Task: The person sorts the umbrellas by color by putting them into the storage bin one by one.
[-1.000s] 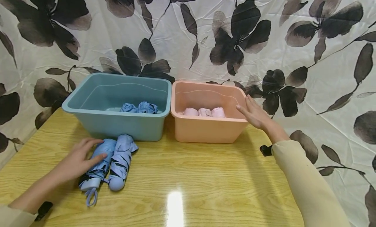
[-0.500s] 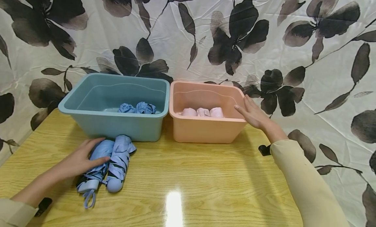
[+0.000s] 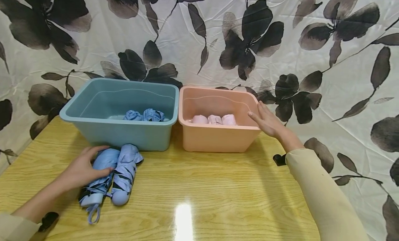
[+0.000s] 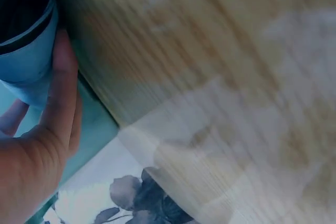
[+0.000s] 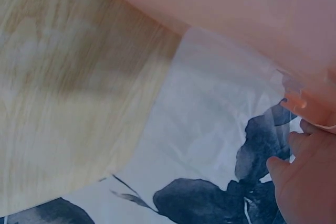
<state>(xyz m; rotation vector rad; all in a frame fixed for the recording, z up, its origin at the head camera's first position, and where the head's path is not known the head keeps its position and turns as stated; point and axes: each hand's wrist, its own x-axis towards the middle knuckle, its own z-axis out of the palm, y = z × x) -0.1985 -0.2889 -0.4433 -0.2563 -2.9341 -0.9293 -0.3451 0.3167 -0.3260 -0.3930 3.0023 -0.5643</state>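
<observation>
Two folded blue umbrellas lie side by side on the table before the blue bin. My left hand [image 3: 81, 167] grips the left umbrella [image 3: 105, 159] from above, thumb on its right side and fingers around its far left side. The left wrist view shows fingers [image 4: 64, 85] curved along this umbrella's blue cloth [image 4: 31, 59]. Beside it, the right umbrella [image 3: 124, 175] has a rounded handle toward me. My right hand [image 3: 271, 124], fingers straight, rests at the right rim of the peach bin [image 3: 218, 139]. In the right wrist view that hand [image 5: 310, 174] is partly cut off.
The blue bin [image 3: 124, 135] holds two blue bundles [image 3: 152, 115] resembling folded umbrellas. Three pale pink rolls [image 3: 215, 120] sit inside the peach bin. Both bins stand together at the back of the wooden table [image 3: 218, 192], against a floral cloth [image 3: 199, 33].
My left thumb and fingers have closed in around the left umbrella, which stays on the table. My right hand keeps its place at the peach bin's rim. The head view has shifted slightly.
</observation>
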